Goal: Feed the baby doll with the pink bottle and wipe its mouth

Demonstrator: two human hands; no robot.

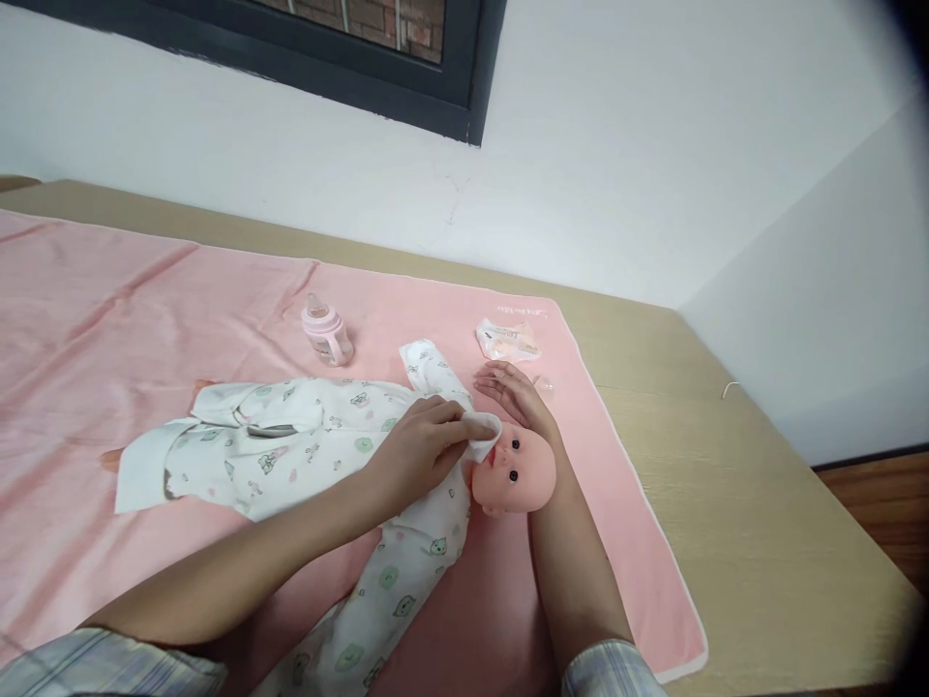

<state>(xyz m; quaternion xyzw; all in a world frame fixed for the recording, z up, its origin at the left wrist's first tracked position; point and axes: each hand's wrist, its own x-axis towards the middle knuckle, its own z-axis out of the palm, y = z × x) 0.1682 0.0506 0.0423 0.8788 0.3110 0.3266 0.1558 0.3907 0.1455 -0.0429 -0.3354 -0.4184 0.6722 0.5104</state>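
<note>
A baby doll (533, 472) in a white printed sleepsuit (341, 416) lies on its back, head to the right. My left hand (428, 443) pinches a small white cloth (482, 436), wrapped about the fingers, against the doll's mouth and chin. Beyond the head, my right hand (512, 392) rests with its fingers stretched out and nothing visibly held. The right forearm runs along the crown of the doll's head. One sleeve of the suit points away from me, the other towards me. Both bare feet poke out at the left.
A pink baby bottle (328, 334) stands on the pink blanket (181, 319). Near my right hand lie a small soft packet (508, 340) and a clear little item (544, 385), hard to make out. The wooden tabletop (674, 416) meets a white wall (581, 194) behind.
</note>
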